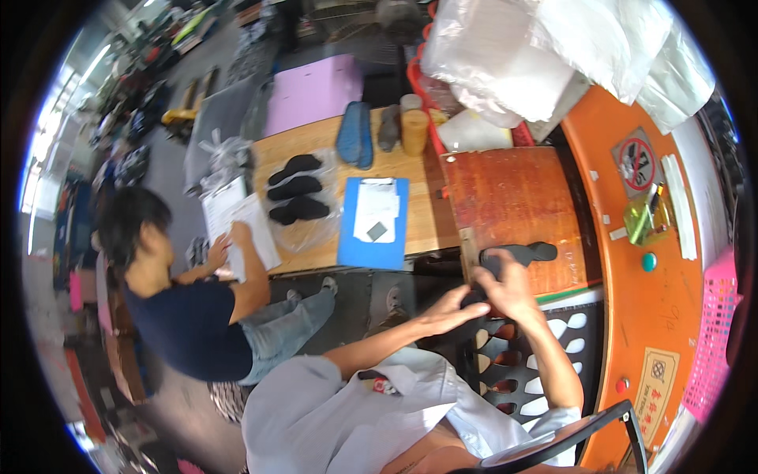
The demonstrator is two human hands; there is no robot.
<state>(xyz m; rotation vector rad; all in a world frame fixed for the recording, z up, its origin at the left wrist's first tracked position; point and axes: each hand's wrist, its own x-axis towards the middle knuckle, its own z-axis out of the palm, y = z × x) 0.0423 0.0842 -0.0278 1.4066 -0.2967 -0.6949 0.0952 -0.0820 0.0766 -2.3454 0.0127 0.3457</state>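
Note:
Over the near left corner of the reddish-orange board (pixel 513 189), my right hand (pixel 509 288) has its fingers closed around one end of a dark insole (pixel 540 252). The insole's other end reaches out over the board. Just left of it, my left hand (pixel 452 314) comes in with thumb and fingers around a small dark piece (pixel 474 299), whose kind I cannot make out. Both hands are close together at the board's front edge. Below them, a dark rack (pixel 517 375) carries several white, tan and red sole-shaped pieces.
At left, a person in a dark shirt (pixel 185 316) handles papers (pixel 241 225). The wooden table (pixel 308 138) bears dark insoles (pixel 296 187) on plastic, blue soles (pixel 354 134), a blue clipboard (pixel 362 251) and an amber jar (pixel 414 133). An orange bench (pixel 647 316) stands right, plastic bags (pixel 505 55) behind.

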